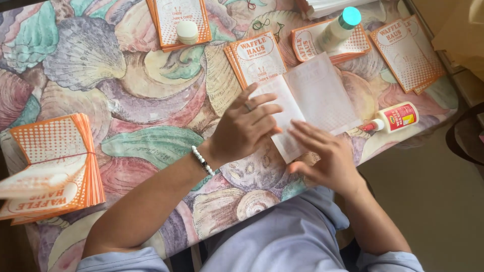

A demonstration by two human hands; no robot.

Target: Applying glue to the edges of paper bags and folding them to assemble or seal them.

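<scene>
Lying blank side up: white translucent paper sheet [315, 98], creased; left hand [247, 128], right hand [322, 153] flat, fingers spread, pressing it.

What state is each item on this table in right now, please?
white paper sheet: folded, printed side down, pressed flat by both hands.
left hand: flat on the sheet's left half.
right hand: fingers flat on its lower edge.
glue bottle: lying on its side, cap on.
teal-capped bottle: capped.
orange paper stack: piled at the left, top sheets curling.
small white jar: lid on, sitting on a stack.
</scene>
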